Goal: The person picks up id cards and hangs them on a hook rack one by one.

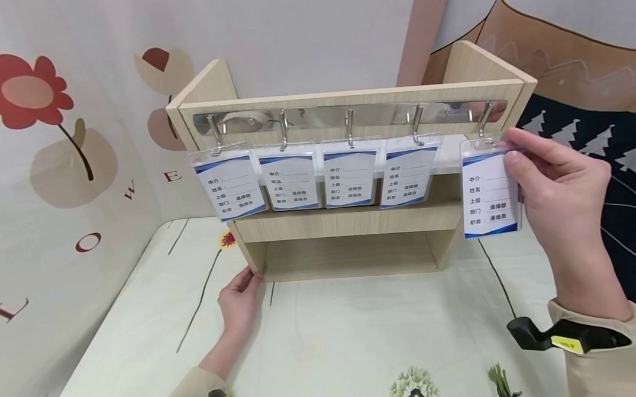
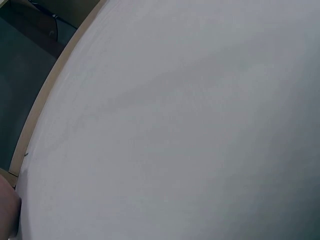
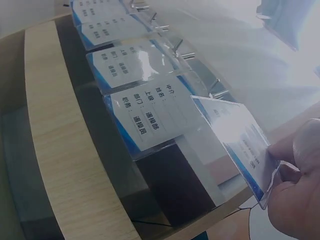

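Observation:
My right hand (image 1: pixel 568 193) pinches a clear-sleeved name badge (image 1: pixel 489 194) by its right edge, thumb in front. The badge's top slot is right at the tip of the far-right metal hook (image 1: pixel 486 120); in the right wrist view this badge (image 3: pixel 240 140) is tilted away from the hanging ones. Four more... several like badges, one of them a badge (image 1: pixel 291 179) near the middle, hang from the other hooks. At the lower left corner of the wooden shelf (image 1: pixel 346 224), my left hand (image 1: pixel 239 302) grips the side panel's bottom edge between thumb and fingers.
A shiny metal strip (image 1: pixel 314 118) carries the hooks along the shelf's upper board. The shelf stands on a pale patterned tablecloth (image 1: pixel 345 327). Behind it hangs a printed curtain (image 1: pixel 311 39) with flowers and letters.

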Motion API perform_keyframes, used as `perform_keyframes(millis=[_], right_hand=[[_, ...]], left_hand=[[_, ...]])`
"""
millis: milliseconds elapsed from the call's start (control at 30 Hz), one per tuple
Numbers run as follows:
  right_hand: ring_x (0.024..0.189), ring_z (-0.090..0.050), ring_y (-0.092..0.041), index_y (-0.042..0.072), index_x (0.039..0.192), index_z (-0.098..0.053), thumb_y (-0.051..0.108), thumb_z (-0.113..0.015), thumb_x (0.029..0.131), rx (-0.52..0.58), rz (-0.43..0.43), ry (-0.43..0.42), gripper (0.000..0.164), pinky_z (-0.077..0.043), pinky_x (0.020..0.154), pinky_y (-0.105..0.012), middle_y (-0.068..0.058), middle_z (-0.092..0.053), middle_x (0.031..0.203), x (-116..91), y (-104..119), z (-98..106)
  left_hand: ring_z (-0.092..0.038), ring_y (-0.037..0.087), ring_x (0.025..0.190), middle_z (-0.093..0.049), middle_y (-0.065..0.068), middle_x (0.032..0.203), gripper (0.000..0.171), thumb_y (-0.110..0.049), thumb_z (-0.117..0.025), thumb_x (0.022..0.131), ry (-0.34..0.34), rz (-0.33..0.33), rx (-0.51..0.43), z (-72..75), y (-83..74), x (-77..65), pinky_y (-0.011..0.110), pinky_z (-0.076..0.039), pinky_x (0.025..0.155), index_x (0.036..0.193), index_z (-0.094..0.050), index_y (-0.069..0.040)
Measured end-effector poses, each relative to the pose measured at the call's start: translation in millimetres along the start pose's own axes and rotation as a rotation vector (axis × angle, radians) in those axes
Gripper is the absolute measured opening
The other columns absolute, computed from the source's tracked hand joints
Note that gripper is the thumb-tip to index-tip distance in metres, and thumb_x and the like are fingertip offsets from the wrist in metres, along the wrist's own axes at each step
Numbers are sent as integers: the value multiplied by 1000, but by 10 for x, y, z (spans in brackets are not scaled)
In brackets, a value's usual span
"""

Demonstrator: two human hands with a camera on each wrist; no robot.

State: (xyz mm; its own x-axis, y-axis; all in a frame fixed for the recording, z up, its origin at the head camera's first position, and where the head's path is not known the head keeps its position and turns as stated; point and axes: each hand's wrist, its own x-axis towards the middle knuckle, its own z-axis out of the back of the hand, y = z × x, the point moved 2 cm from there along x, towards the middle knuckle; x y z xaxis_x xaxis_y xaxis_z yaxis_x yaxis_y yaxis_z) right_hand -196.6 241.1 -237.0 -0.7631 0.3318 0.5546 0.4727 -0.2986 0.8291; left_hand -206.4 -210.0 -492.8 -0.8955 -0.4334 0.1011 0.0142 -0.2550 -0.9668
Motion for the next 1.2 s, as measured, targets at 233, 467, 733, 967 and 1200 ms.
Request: perform_keyframes(millis=[233,467,733,967,1200], right_hand=[[109,-66,-14,12,125,-75,5,-69,97,-66,-64,14,29,-53,88,-12,-1,-73,125,15,59,25],[104,-64,-16,13,126,-75,9,-71,97,-49,-159,37,30,-53,82,-10,1,-72,125,21,77,45],[106,-60,-19,18,132,-71,15,-68,99,-111,-242,99,33,-53,80,-9,0,-66,132,45,105,67],[105,-60,-18,20,135,-70,18,-67,100,-135,-263,115,35,-53,80,-10,-2,-63,136,67,58,41],[110,-59,-16,19,132,-71,15,-68,99,-147,-196,87,33,-50,86,-7,0,-66,133,90,-2,5]], left_hand=[[-68,6,102,-69,20,125,32,-7,-66,100,-6,1,-2,0,6,2,8,-52,79,130,-67,3],[-66,32,116,-68,20,126,33,-7,-65,100,0,1,5,0,10,1,6,-51,79,131,-66,3],[-67,29,114,-68,20,126,33,-7,-65,100,-1,2,-2,8,-4,-2,8,-52,79,131,-67,3],[-65,-7,93,-69,21,125,32,-6,-66,99,-8,4,-12,11,-1,-9,8,-53,78,130,-68,3],[-65,-5,94,-69,21,124,32,-5,-67,98,-15,-3,-11,1,7,-5,8,-53,78,129,-68,4]])
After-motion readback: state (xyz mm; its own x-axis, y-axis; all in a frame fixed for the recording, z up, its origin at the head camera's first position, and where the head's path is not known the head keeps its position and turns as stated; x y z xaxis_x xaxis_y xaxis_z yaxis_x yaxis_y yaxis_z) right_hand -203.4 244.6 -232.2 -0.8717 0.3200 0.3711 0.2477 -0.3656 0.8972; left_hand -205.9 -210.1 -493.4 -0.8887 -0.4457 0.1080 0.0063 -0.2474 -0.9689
